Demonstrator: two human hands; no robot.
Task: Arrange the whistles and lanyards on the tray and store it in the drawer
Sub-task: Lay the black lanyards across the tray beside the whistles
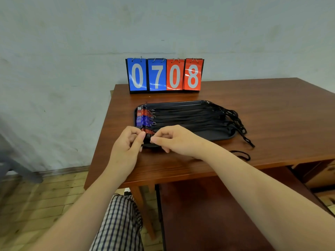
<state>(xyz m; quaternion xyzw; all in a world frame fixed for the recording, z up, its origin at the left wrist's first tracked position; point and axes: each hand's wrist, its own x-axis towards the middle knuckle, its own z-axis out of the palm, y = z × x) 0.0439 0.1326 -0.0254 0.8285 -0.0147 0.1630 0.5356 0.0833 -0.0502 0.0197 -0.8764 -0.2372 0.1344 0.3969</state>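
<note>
At six o'clock your checked garment (119, 223) fills the bottom of the view, with the open drawer (217, 214) just to its right under the table edge. Above it, your left hand (126, 144) and right hand (174, 140) meet at the near left corner of the black tray (217, 137). Your left fingers (138, 139) are curled together and pinched on the nearest whistle (147, 135), a dark one at the tray's front-left corner. Your right fingertips (154, 140) are drawn together at the same whistle's right end; whether they grip its ring or its cord, you cannot tell.

The whistles (144, 117) lie in a column along the tray's left side, red, blue, then red, their mouthpieces toward nine o'clock and rings toward three o'clock. Their long axes run left to right across the tray. The black lanyards (199, 115) stretch from the rings toward three o'clock, side by side, and their looped ends spill over the tray's right rim onto the table (272, 109). One loose cord loop (241, 154) lies on the table at four o'clock, apart from the tray, near your right forearm.

At twelve o'clock, beyond the tray, a flip scoreboard (165, 75) stands upright against the wall, reading 07 in blue and 08 in red.
</note>
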